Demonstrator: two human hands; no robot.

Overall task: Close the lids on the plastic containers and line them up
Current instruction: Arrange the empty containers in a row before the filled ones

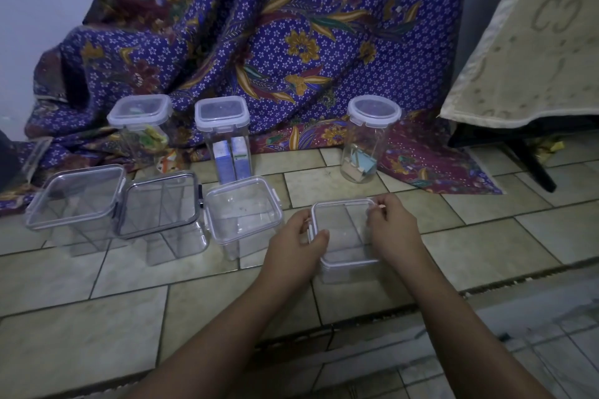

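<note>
Both hands clamp the small container (345, 238) at the row's right end: left hand (299, 241) pinching the side latch, right hand (393, 225) pinching the far corner. Uneven pressure could pop the lid askew.

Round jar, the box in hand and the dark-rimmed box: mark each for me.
Round jar (373, 109): head view, on its lid.
Box in hand (344, 230): head view, lid centre.
Dark-rimmed box (158, 204): head view, lid centre.
</note>
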